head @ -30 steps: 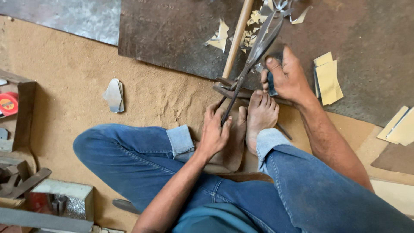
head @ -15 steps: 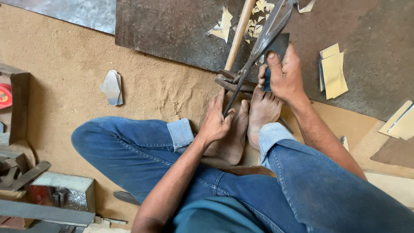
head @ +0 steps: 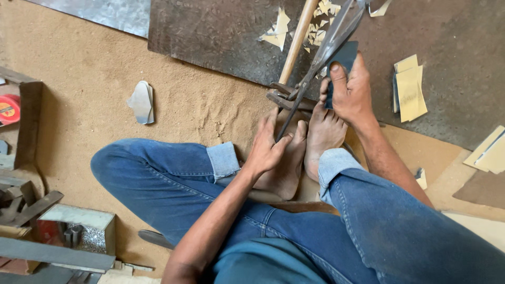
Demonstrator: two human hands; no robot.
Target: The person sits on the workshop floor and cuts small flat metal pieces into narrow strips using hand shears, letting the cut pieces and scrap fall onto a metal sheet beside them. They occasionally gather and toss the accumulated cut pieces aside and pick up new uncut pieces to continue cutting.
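Note:
I sit on a sandy floor in blue jeans, bare feet [head: 310,150] together in front of me. Large metal shears [head: 326,50] stand slanted above my toes. My left hand [head: 269,147] grips the lower shear handle against my left foot. My right hand [head: 351,89] holds a dark blue-grey sheet piece [head: 344,55] at the shear blades, thumb pressed on it. A wooden handle [head: 298,39] lies beside the shears, its metal head near my toes.
A dark metal plate [head: 210,37] covers the floor ahead, with yellow offcuts [head: 278,29] and stacked yellow sheet pieces [head: 410,87]. A folded grey metal piece [head: 142,102] lies on the sand. Boxes and metal tools [head: 47,226] crowd the left edge.
My left hand has slid slightly along the shear handle; the view has shifted a little. My right hand stays on the dark sheet piece.

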